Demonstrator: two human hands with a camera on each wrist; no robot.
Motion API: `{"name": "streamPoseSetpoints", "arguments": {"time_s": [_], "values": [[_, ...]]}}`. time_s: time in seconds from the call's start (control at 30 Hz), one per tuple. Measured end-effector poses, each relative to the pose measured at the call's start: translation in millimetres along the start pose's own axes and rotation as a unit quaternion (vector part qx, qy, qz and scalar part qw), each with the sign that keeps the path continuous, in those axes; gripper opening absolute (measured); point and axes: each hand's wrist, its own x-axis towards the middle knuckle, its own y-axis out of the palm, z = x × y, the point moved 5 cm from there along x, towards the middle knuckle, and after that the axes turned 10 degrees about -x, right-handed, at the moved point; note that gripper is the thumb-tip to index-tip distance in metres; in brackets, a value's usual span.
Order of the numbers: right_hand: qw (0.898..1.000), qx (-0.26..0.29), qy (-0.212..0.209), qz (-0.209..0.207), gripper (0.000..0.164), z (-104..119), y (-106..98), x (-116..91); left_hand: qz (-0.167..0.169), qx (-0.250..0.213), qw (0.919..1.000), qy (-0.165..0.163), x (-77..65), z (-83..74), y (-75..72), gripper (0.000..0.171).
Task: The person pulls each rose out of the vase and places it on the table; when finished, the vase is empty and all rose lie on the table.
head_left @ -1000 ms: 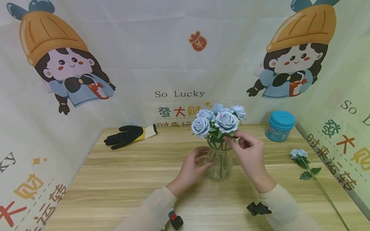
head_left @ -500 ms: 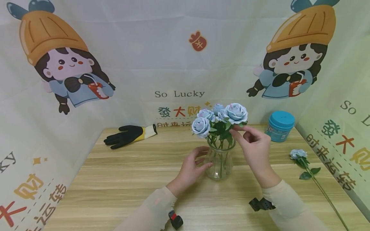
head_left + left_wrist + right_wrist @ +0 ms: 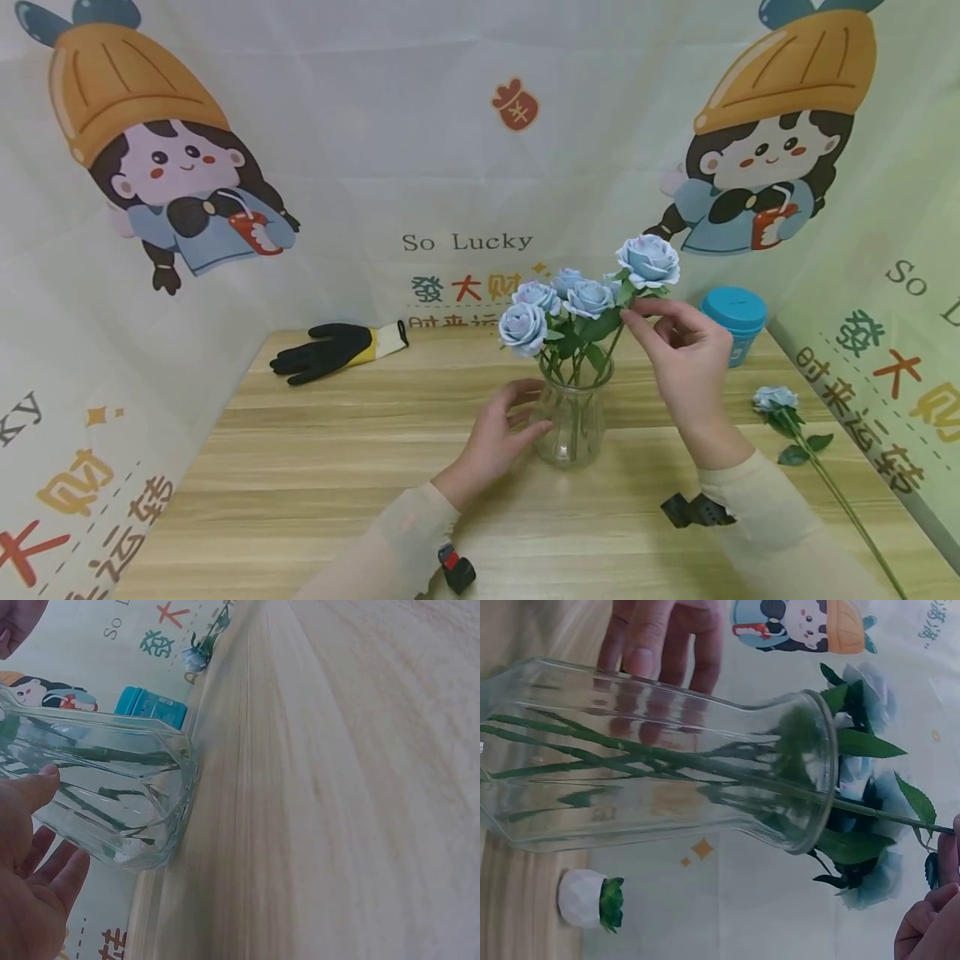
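Observation:
Pale blue roses with green leaves stand in a clear glass vase on the table. My left hand holds the vase's left side, its thumb on the near face and the fingers round the far side. With thumb and fingertips my right hand pinches one large blue rose just under its bloom, above and right of the other blooms. In the right wrist view the pinched stem slants out over the vase rim, its lower part inside the glass.
One more blue rose lies on the right of the table. A blue-lidded tub stands at the back right, and a black and yellow glove lies at the back left. The right wrist view shows a small potted succulent.
My right hand has moved right and upward with the large rose, drawing it up and away from the other blooms. The left hand stays at the vase.

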Motion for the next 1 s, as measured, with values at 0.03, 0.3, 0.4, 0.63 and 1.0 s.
{"name": "streamPoseSetpoints", "arguments": {"time_s": [0.03,0.3,0.4,0.63,1.0], "values": [[1.0,0.001,-0.003,-0.004,0.011,0.5,-1.4,2.0,0.0,0.0,1.0,0.002,0.3,-0.3,0.0,0.056],[1.0,0.014,0.001,-0.016,0.014,8.2,-10.4,10.5,-0.003,0.0,1.0,0.003,0.0,-1.0,-0.1,0.062],[1.0,0.017,0.003,-0.02,0.014,9.8,-13.2,12.9,-0.005,-0.004,1.0,0.003,0.0,-0.3,0.4,0.066],[0.999,0.043,-0.002,-0.034,0.012,17.7,-23.4,20.0,-0.003,-0.005,0.9999,0.013,0.4,1.1,2.1,0.072],[0.985,0.158,0.033,-0.067,0.011,24.4,-45.4,30.8,-0.006,0.011,0.9999,0.011,1.6,2.9,2.6,0.071]]}}
